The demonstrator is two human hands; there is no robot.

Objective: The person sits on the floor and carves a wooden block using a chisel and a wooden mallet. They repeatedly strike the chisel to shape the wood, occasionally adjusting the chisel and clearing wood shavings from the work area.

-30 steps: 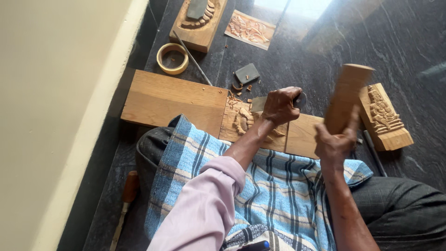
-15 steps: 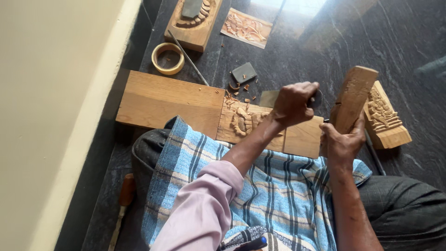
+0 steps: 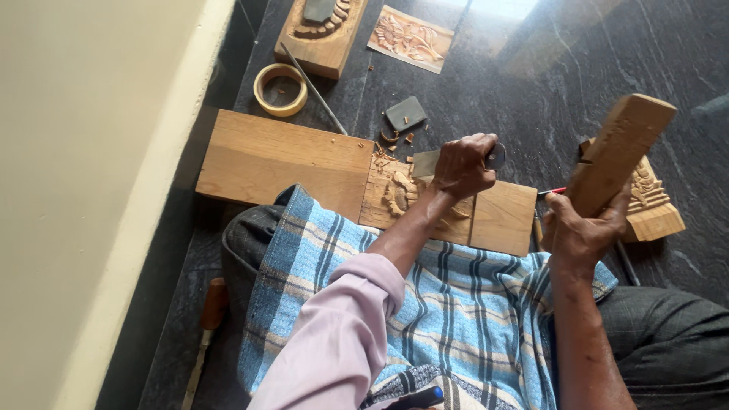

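Note:
My left hand (image 3: 463, 165) is shut on a metal chisel (image 3: 427, 162), whose blade rests on the carved panel (image 3: 399, 193) set on a long wooden plank (image 3: 288, 156). My right hand (image 3: 581, 235) grips a wooden mallet block (image 3: 619, 152), held raised and tilted to the right of the chisel, apart from it. Wood chips lie beside the carving. A blue checked cloth (image 3: 425, 304) covers my lap below the plank.
On the dark stone floor lie a carved block (image 3: 319, 30), a carved tile (image 3: 410, 38), a round wooden ring (image 3: 279, 89), a thin metal rod (image 3: 313, 87), a grey stone (image 3: 405, 114), another carved piece (image 3: 649, 201) and a wooden-handled tool (image 3: 206, 326). A pale wall runs at left.
The mallet has swung from close to the chisel hand up and out to the right. My left hand stays on the chisel over the carving.

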